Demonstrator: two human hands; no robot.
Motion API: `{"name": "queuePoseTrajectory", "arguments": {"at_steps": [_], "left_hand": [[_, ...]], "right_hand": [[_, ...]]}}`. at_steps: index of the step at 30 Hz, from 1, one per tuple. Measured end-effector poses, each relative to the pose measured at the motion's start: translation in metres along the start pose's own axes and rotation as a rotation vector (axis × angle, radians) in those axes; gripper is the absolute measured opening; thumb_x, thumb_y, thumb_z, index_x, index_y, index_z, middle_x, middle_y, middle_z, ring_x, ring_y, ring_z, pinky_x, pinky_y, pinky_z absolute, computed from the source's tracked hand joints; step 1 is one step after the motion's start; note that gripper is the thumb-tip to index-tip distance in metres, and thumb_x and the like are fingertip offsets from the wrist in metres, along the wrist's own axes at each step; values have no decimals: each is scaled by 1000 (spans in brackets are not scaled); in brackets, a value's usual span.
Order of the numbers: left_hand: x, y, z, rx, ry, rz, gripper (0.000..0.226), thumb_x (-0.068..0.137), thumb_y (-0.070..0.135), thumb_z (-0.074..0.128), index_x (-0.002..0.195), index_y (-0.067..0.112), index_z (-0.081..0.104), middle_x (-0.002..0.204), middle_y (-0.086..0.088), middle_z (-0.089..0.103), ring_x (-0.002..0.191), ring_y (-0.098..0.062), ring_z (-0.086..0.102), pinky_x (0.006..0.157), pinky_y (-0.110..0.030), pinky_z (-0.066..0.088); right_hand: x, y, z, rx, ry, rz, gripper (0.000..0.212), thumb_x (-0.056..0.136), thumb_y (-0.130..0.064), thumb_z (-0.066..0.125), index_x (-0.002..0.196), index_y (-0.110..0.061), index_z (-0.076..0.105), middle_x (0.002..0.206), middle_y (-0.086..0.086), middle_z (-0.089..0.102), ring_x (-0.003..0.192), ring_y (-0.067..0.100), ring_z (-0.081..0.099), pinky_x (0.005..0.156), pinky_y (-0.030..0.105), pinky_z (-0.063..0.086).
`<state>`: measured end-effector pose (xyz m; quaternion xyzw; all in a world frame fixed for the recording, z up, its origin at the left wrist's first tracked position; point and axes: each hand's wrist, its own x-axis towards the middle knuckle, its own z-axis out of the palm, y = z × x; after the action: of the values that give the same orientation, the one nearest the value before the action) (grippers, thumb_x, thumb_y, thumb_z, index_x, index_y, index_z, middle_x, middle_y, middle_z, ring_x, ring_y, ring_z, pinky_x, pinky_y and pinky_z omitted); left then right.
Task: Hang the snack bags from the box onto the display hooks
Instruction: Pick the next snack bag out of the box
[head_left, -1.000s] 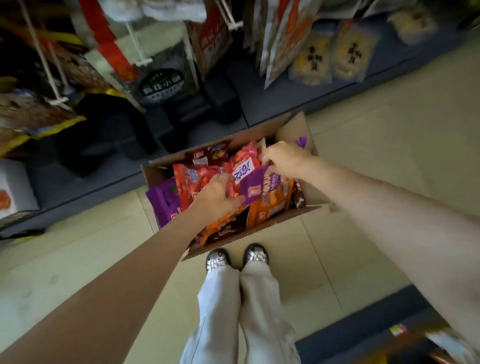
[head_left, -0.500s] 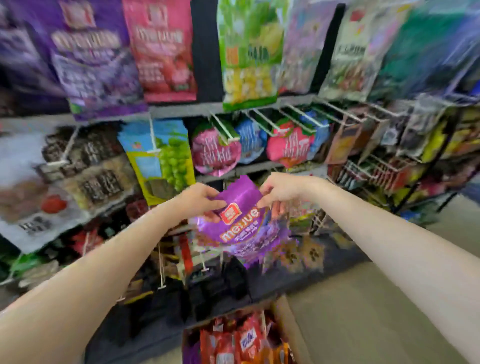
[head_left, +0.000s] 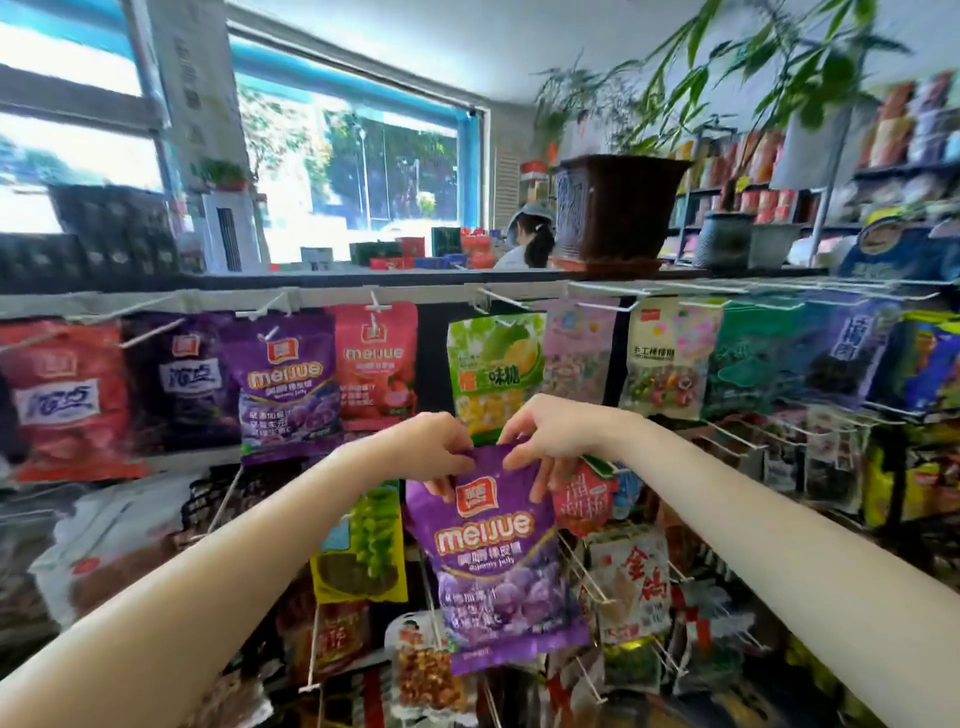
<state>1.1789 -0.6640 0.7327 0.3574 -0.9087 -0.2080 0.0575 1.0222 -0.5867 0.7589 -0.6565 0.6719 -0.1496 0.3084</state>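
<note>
The left hand (head_left: 434, 449) pinches the top left corner of a purple meijue gummy bag (head_left: 493, 561), fingers curled onto the front of the pack. The right hand (head_left: 553, 436) pinches the top right corner the same way, so the two hands sit close together with the bag's top edge stretched between them. The bag hangs upright below them, printed face toward the camera, in front of the lower rows of the snack display. At about 10 o'clock from the hands, an identical purple meijue bag (head_left: 285, 384) hangs on a white display hook (head_left: 270, 306) in the top row. A pink meijue bag (head_left: 376, 364) hangs just beside it, and a green and yellow candy bag (head_left: 496, 364) hangs at 12 o'clock, directly above the hands. A brown plant pot (head_left: 618, 208) stands on the shelf top at 1 o'clock.
</note>
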Motion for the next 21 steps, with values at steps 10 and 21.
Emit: {"name": "queuePoseTrajectory", "arguments": {"at_steps": [10, 21], "left_hand": [[-29, -20, -9, 70, 206, -86, 20, 91, 12, 49, 73, 12, 57, 65, -5, 67, 40, 1, 57, 58, -16, 51], [-71, -100, -59, -518, 706, -290, 11, 93, 0, 49, 87, 4, 57, 69, -4, 61, 40, -4, 62, 43, -14, 51]], "right_hand": [[39, -35, 12, -343, -17, -45, 21, 89, -7, 60, 110, -3, 63, 95, 10, 66, 89, 27, 70, 62, 28, 56], [103, -99, 46, 159, 222, -253, 33, 90, -7, 54, 122, 2, 55, 112, 19, 66, 74, 29, 73, 83, 41, 57]]}}
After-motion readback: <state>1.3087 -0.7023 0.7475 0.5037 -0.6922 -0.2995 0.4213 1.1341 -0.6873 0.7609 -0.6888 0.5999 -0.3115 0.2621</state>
